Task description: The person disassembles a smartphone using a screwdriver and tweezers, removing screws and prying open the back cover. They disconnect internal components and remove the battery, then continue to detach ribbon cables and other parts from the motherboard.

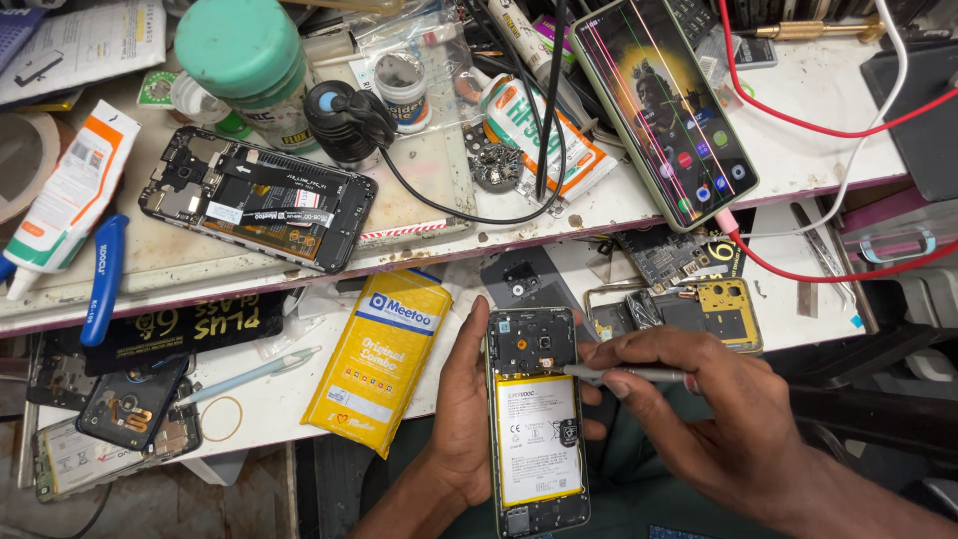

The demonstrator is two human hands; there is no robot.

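head view: the left hand [461, 419] cradles an opened phone [536, 419] with its back off and a white battery showing, fingers wrapped around it, below the cluttered surface [299, 399]. right hand [699, 409] fingers pinch a thin metal tool [624, 374], tip touching the phone.

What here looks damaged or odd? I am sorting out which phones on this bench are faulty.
The lit phone leaning at the upper right of the bench shows thin coloured vertical lines across its screen, which looks like display damage. The opened phone held by the left hand has no back cover, so its battery shows.
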